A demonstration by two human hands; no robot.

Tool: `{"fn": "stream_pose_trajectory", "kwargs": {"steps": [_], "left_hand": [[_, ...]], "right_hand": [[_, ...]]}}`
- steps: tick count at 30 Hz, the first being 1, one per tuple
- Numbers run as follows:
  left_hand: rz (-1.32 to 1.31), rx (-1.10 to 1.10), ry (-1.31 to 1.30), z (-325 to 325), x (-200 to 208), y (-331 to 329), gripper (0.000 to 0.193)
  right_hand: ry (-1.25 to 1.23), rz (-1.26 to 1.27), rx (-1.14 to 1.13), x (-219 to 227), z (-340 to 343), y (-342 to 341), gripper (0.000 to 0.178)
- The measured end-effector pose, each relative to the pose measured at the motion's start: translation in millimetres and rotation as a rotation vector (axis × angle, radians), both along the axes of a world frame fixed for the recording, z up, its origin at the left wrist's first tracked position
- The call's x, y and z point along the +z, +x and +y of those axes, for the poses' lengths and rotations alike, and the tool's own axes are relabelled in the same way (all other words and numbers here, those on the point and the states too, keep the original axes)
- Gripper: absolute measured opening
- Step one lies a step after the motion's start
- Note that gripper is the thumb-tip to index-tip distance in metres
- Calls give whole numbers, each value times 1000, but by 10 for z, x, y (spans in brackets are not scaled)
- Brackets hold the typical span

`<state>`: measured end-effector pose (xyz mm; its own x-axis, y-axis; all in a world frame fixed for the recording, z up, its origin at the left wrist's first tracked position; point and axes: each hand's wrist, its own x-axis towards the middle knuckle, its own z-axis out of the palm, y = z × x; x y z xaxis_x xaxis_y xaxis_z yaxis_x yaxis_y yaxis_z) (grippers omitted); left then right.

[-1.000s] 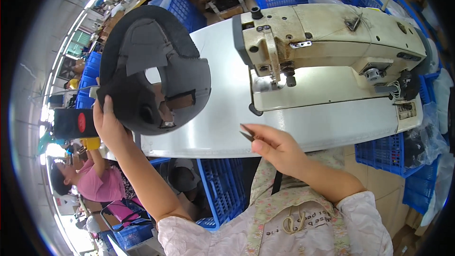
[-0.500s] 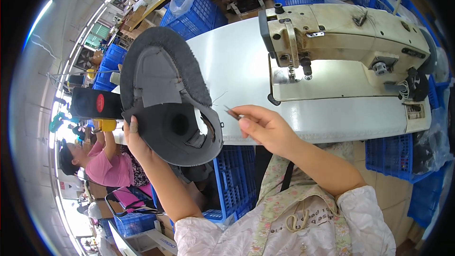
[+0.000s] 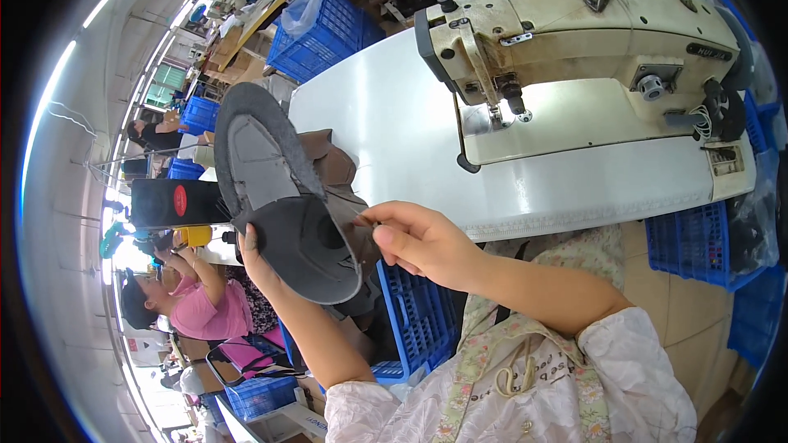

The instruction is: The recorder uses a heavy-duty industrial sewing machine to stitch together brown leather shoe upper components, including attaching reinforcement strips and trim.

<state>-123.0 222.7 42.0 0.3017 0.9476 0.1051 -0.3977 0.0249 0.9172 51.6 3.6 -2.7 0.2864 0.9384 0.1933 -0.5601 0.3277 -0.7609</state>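
One co-worker in a pink top (image 3: 215, 312) sits at the left, below a black machine head (image 3: 156, 203) with a red oval on it. Next comes the left hand (image 3: 261, 262), closed on the lower left edge of a dark stitched piece (image 3: 267, 176); one digit shows along the near side, and the other fingers are hidden behind it. The piece is held up in front of the left end of a white table (image 3: 410, 127), its long axis slanting from upper left down to lower right, its hollow turned toward the viewer. It lies up and to the right of the left hand, which carries it. Under its lower end is a blue basket (image 3: 423, 320). From the right hand (image 3: 427, 248) the piece lies directly left, and that hand is the nearer one to its right edge: thumb and forefinger are drawn close together there, at or just beside the edge. Whether they pinch the edge or something small I cannot tell. Further right, a cream sewing machine (image 3: 574, 37) stands on the table, well apart from the piece, with another blue basket (image 3: 683, 254) below.
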Motion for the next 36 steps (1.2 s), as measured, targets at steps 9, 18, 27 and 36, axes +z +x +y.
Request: {"fn": "stream_pose_trajectory", "kwargs": {"steps": [9,18,27,36], "left_hand": [[-35,-72,-184,-59,-48,-37,31],[-118,-118,-243,-63,-91,-49,27],[-93,-151,-214,-107,-102,-67,28],[-57,-122,-245,-118,-109,-56,29]], "right_hand": [[25,30,6,49,163,-4,40],[102,93,-83,123,101,-32,41],[-12,56,35,147,37,64,44],[49,52,-8,230,58,51,45]]}}
